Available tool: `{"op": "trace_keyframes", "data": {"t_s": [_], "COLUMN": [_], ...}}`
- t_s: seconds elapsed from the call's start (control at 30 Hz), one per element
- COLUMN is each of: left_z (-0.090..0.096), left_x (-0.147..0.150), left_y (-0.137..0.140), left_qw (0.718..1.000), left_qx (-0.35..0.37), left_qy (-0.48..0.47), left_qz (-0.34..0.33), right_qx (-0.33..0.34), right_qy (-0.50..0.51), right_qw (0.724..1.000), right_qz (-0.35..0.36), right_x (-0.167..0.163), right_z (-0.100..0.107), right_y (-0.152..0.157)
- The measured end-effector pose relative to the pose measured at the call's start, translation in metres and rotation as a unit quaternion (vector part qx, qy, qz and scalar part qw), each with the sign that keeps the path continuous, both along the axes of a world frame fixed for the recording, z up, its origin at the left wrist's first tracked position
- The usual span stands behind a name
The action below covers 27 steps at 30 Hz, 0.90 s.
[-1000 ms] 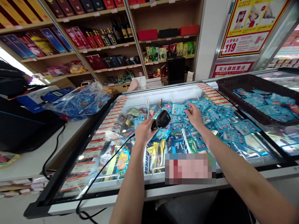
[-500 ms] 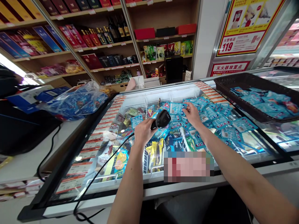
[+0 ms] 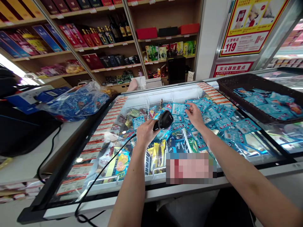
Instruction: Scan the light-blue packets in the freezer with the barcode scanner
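My left hand [image 3: 146, 133] is wrapped round the handle of a black barcode scanner [image 3: 165, 120], whose head points away to the upper right. A black cable runs from it toward the lower left. Between the thumb and fingers of my right hand [image 3: 194, 114] is the right end of a blue snack packet [image 3: 179, 109], with its barcode side turned up. Many similar blue packets [image 3: 223, 122] lie loosely spread over the glass top around and to the right of that hand. The scanner is a little to the lower left of the held packet, not touching it.
Below the glass, the chest freezer [image 3: 139, 197] holds white wire baskets with wrapped ice creams [image 3: 157, 154]. A dark plastic basket [image 3: 262, 110] with more blue packets stands at right. At left lies a clear bag [image 3: 80, 99] of blue packets. Stocked shelves [image 3: 111, 69] stand behind.
Almost nothing differs. Both hands keep their holds on the scanner and the packet, with only a very slight shift of the packet and the view.
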<state>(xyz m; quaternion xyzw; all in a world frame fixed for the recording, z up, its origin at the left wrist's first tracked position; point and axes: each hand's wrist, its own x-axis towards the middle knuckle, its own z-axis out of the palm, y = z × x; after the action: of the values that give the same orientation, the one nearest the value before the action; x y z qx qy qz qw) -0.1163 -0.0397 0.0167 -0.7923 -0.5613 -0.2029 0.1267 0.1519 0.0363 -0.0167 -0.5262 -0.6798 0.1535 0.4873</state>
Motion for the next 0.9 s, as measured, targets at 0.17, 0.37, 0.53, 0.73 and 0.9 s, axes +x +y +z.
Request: {"op": "trace_keyframes", "data": {"t_s": [0.17, 0.37, 0.53, 0.73, 0.9], "left_z": [-0.003, -0.002, -0.002, 0.002, 0.003], "left_x": [-0.003, -0.01, -0.015, -0.027, -0.04], "left_y": [0.001, 0.0, 0.0, 0.001, 0.004], "left_qw": [1.0, 0.999, 0.997, 0.995, 0.987], "left_qx": [0.011, 0.008, 0.024, 0.04, 0.057], "left_qy": [-0.008, 0.006, 0.016, 0.001, -0.027], "left_qz": [0.017, 0.038, 0.069, 0.092, 0.145], "right_qx": [0.024, 0.069, 0.107, 0.129, 0.138], "right_qy": [-0.003, -0.05, -0.107, -0.194, -0.246], "right_qw": [0.999, 0.994, 0.985, 0.966, 0.958], "right_qz": [-0.024, -0.068, -0.078, -0.11, -0.044], "right_x": [0.0, 0.003, 0.004, -0.001, -0.015], "right_z": [0.001, -0.003, -0.009, -0.002, 0.011], "right_y": [-0.003, 0.002, 0.006, -0.005, -0.018]}}
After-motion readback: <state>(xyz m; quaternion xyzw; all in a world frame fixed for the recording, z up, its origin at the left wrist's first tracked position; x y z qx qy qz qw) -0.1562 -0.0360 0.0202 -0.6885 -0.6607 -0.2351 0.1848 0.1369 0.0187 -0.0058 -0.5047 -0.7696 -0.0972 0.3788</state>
